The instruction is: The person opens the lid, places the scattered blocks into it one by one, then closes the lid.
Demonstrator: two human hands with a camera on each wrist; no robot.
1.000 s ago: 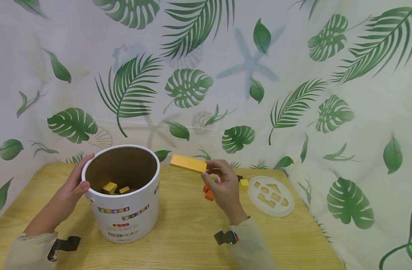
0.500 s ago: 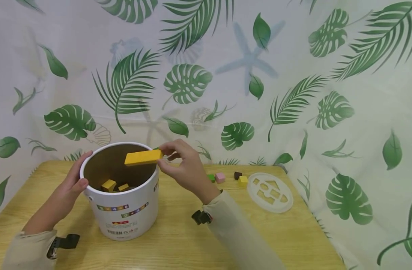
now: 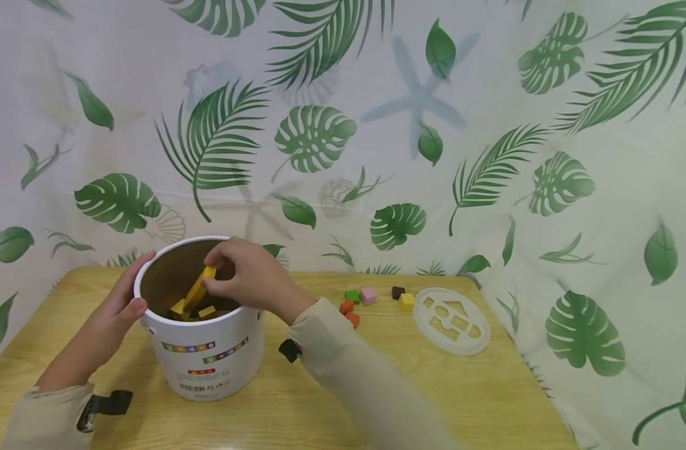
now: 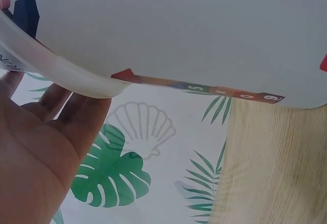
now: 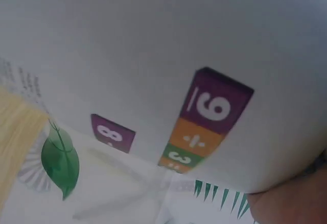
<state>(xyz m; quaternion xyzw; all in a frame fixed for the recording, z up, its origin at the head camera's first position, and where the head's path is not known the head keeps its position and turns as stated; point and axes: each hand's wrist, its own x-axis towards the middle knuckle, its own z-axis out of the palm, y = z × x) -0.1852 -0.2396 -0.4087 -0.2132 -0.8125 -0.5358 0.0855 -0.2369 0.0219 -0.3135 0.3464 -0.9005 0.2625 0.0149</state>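
At the left of the table stands a white bucket (image 3: 219,359) with printed number strips, its mouth facing up towards me. My left hand (image 3: 115,312) grips its left rim, thumb at the near side and fingers along the outside. In the left wrist view the fingertips (image 4: 94,104) meet the rim's edge. Inside the bucket, my right hand (image 3: 247,272) pinches a long yellow block (image 3: 199,290) between thumb and fingers. The block slants down, its lower end near other yellow blocks (image 3: 207,312) in the bucket. In the right wrist view, the bucket's printed wall hides most of that hand.
Towards the back right of the wooden table (image 3: 433,400) lie small blocks: green (image 3: 351,296), pink (image 3: 368,295), dark (image 3: 397,292), yellow (image 3: 407,302) and orange (image 3: 347,307). Beside them is a translucent round lid (image 3: 452,322) with cut-out shapes. A leaf-patterned curtain (image 3: 332,206) hangs behind the table.
My right hand has moved left with the long yellow block, over the bucket's rim and down inside, tilting the block from nearly level to steep. The left hand stays on the rim.
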